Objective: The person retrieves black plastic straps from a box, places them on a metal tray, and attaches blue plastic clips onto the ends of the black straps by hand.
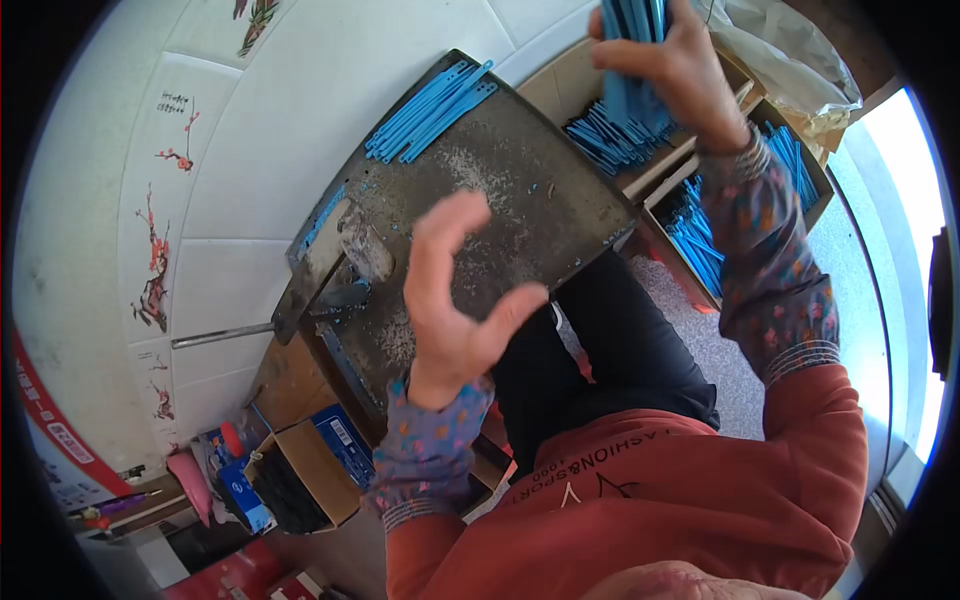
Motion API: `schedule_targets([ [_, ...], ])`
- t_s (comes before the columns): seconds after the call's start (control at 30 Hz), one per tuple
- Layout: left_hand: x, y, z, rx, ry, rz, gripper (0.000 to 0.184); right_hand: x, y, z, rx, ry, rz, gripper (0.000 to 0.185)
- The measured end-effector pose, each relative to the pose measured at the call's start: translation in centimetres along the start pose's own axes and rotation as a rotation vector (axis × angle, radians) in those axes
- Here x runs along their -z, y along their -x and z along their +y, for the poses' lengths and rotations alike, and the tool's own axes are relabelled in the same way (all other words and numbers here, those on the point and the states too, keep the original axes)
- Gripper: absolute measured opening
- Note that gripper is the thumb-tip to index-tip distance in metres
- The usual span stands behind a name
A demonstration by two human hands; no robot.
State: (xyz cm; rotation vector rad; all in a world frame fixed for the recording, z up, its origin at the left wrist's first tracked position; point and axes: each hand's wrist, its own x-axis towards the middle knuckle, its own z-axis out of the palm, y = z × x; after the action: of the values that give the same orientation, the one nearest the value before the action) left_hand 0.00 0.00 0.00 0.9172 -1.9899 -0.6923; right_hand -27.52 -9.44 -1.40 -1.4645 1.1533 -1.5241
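In the head view, right hand (686, 72) grips the blue strips (618, 98), seemingly upright though blurred; squeeze evenly to stop slipping. Left hand (450, 325) is open, its fingertips short of the loose pile (425, 112); cup stray ends gently.

**Reaching with both arms, gripping on one side only**

Holding bare left hand (455, 310) raised and open, fingers together and curved forward, thumb spread wide, forming a C. Extending bare right hand (680, 62) farther forward, to the upper edge of view; gripping, with thumb stretched across toward the left side, fingers partly cut off. Keeping both forearms inside floral, grey-blue fabric oversleeves (775, 255) with gathered elastic cuffs (750, 155), leaving both wrists uncovered.
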Motion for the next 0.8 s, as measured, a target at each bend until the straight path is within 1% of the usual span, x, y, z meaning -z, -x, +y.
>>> schedule_targets([
  [0.03,0.9,1.7,0.7,-0.014,-0.172,-0.115,0.054,2.0,-1.0,2.3,0.097,0.282,-0.072,0.057],
  [0.07,1.4,3.5,1.3,-0.013,-0.335,-0.159,0.049,2.8,-1.8,4.6,0.100,0.277,-0.075,0.057],
  [0.1,-0.3,4.1,-1.0,0.036,-0.321,-0.165,0.047,3.8,-3.8,9.0,-0.166,0.480,-0.210,0.053],
  [0.13,-0.7,4.9,-1.4,0.062,-0.376,-0.187,0.045,3.3,-4.5,12.6,-0.399,0.623,-0.317,0.050],
  [0.2,-1.0,5.2,-1.9,0.002,-0.548,-0.250,0.040,1.2,-4.7,21.5,-0.492,0.909,-0.649,0.045],
  [0.23,-1.3,4.9,-2.0,0.040,-0.558,-0.229,0.040,-0.1,-4.2,25.3,-0.485,1.006,-0.797,0.045],
  [0.27,-1.4,4.4,-1.8,0.020,-0.487,-0.220,0.040,-2.0,-3.7,28.2,-0.451,1.045,-0.890,0.045],
  [0.3,-1.6,4.1,-1.7,0.010,-0.427,-0.200,0.040,-3.7,-3.0,30.6,-0.418,1.064,-0.936,0.045],
  [0.37,-1.6,4.2,-2.5,0.014,-0.436,-0.160,0.036,-6.2,-2.2,34.5,-0.333,1.083,-1.014,0.044],
  [0.4,-1.4,4.1,-2.3,0.055,-0.387,-0.131,0.032,-6.9,-2.0,36.8,-0.301,1.091,-1.042,0.044],
  [0.47,-1.2,4.3,-2.5,0.046,-0.365,-0.053,0.023,-8.8,-2.6,39.7,-0.225,1.094,-1.097,0.043],
  [0.53,-2.1,5.3,-3.4,-0.031,-0.457,0.044,0.016,-10.1,-3.4,41.4,-0.182,1.101,-1.120,0.043],
  [0.57,-2.1,5.5,-3.5,0.020,-0.505,0.063,0.016,-10.4,-4.0,41.6,-0.161,1.103,-1.119,0.043],
  [0.6,-2.3,5.6,-3.6,-0.028,-0.494,0.102,0.014,-10.5,-4.5,41.1,-0.146,1.111,-1.118,0.043],
  [0.63,-2.3,5.6,-3.7,-0.094,-0.477,0.133,0.012,-10.6,-5.3,40.4,-0.124,1.108,-1.099,0.043],
  [0.67,-2.1,5.7,-3.8,-0.094,-0.500,0.138,0.012,-10.2,-5.7,39.3,-0.106,1.103,-1.073,0.042],
  [0.73,-2.2,5.9,-3.9,-0.160,-0.424,0.192,0.012,-8.6,-6.5,37.3,-0.068,1.087,-1.010,0.042],
  [0.8,-1.8,6.4,-3.5,-0.240,-0.349,0.242,0.012,-7.5,-7.2,33.9,-0.012,1.047,-0.933,0.042],
])
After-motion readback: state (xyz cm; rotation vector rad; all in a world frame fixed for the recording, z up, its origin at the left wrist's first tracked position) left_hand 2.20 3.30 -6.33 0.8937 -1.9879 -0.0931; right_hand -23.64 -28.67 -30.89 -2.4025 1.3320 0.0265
